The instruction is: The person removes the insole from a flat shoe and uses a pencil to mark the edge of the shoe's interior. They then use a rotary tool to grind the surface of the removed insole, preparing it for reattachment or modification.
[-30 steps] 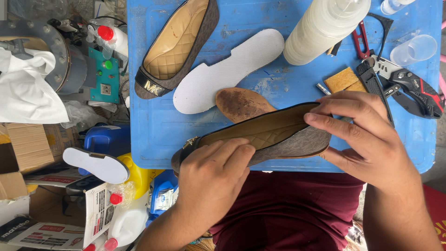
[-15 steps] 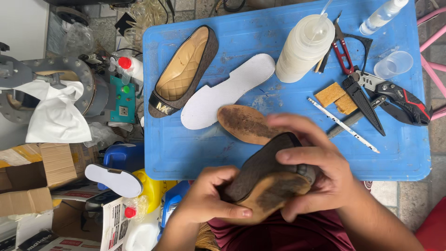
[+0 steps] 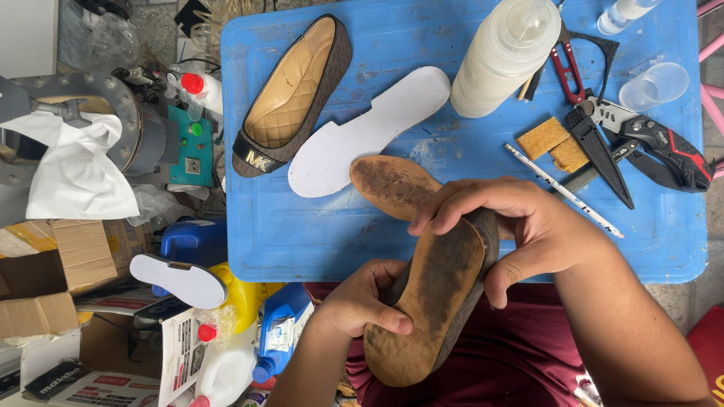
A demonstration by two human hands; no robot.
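Note:
Both my hands hold a flat shoe (image 3: pixel 434 301) turned sole up over my lap, its worn brown sole facing me. My left hand (image 3: pixel 362 298) grips the toe end from the left, thumb across the sole. My right hand (image 3: pixel 520 226) wraps over the heel end at the edge of the blue table (image 3: pixel 302 241). A loose brown sole piece (image 3: pixel 388 185) lies on the table just beyond the shoe. Its matching flat shoe (image 3: pixel 290 98) lies upright with a quilted tan lining, next to a white insole (image 3: pixel 369 128).
A white squeeze bottle (image 3: pixel 505 56), red snips (image 3: pixel 566 64), black cutters (image 3: pixel 664 147), a knife (image 3: pixel 599 154), a pencil (image 3: pixel 562 188), sponge pieces (image 3: pixel 554 143) and a clear cup (image 3: pixel 652 87) lie at the right. Left of the table: machine with white cloth (image 3: pixel 72 169), cardboard boxes, bottles, another white sole (image 3: pixel 177 279).
The shoe has been lifted off the table, turned over from its side to sole up, and brought toward my lap. My hands shifted to its two ends.

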